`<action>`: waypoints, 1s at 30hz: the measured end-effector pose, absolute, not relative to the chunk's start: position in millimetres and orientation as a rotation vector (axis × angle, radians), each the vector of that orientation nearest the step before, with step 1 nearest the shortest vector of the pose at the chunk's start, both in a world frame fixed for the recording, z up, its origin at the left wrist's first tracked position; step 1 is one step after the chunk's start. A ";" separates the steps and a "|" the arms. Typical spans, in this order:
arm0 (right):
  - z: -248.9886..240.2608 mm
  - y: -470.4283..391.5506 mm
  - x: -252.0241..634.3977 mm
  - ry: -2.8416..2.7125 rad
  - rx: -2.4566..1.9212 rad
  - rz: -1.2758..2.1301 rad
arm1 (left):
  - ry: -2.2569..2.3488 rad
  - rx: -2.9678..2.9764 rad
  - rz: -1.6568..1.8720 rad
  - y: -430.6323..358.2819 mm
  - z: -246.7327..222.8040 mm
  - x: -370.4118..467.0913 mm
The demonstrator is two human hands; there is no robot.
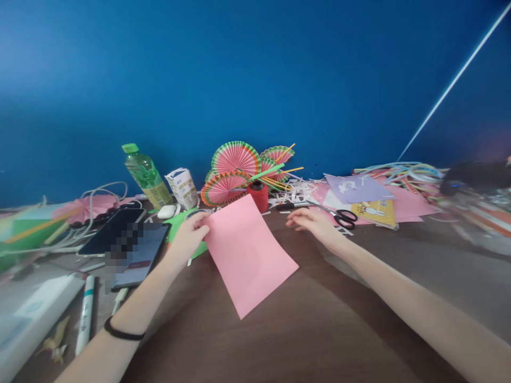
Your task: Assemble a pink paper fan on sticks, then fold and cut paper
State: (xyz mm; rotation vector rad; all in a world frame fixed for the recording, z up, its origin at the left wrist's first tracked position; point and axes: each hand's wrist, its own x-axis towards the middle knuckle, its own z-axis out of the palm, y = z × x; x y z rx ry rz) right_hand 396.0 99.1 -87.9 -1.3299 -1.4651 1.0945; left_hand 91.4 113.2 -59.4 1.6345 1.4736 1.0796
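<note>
The sheet (251,255) is paper, matt and smooth. Under it, the table (191,330) looks like brown wood or wood-effect laminate, fine-grained with a dull sheen. The wall (255,69) is smooth, with a soft satin look. Pleated paper gives the fans (236,159) a ridged surface. The bottle (147,173) is clear, shiny plastic, its cap (130,148) opaque plastic. The scissors (345,217) have smooth black handles, seemingly plastic. The phone (114,231) shows a dark, glassy face; the marker (85,314) looks like smooth plastic.
</note>
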 end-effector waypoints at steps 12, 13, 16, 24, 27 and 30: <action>-85.7 82.7 375.9 -1.752 -1.251 0.950 | 1.238 1.730 0.961 102.8 -62.1 107.2; -84.4 82.7 376.5 -1.803 -1.228 0.929 | 1.227 1.754 0.949 101.8 -61.9 107.6; -78.8 80.3 376.3 -1.892 -1.172 0.925 | 1.287 1.925 0.919 97.3 -60.5 110.1; -79.3 75.5 372.9 -1.669 -1.332 1.014 | 1.350 2.329 0.864 85.9 -54.3 117.6; -79.8 75.3 372.7 -1.602 -1.317 1.080 | 1.292 2.305 0.885 84.8 -53.4 117.0; -80.4 75.5 372.5 -1.526 -1.277 1.124 | 1.282 2.212 0.913 84.8 -53.0 116.6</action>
